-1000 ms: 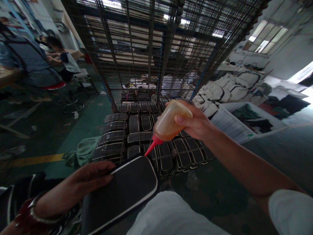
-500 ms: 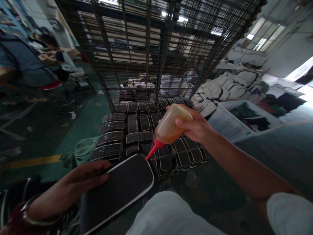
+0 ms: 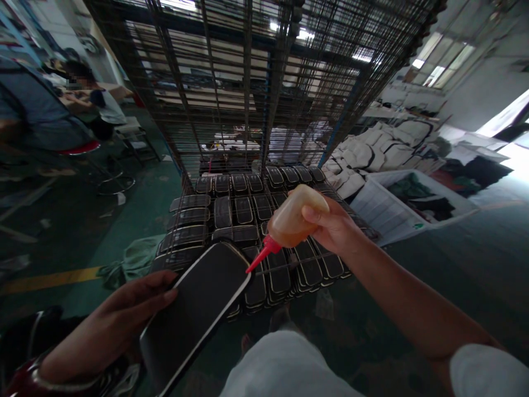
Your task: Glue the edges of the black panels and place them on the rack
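My left hand grips the left edge of a black rounded panel with a pale rim, held tilted at the lower centre. In my right hand is a translucent squeeze bottle with amber liquid low inside, tipped nozzle-down. Its red nozzle has its tip at the panel's pale rim, near the right corner. Whether the tip touches the rim is too small to tell. Beyond the panel, stacks of similar black panels lie on the wire rack.
A tall wire rack rises ahead. On the right stand a white bin with dark cloth and a heap of white pieces. Green cloth lies on the floor at left. Two people sit farther back on the left.
The panel has turned and shifted left, so the nozzle tip now sits farther along its rim, at the right corner. The bottle and my right hand have moved slightly right and down.
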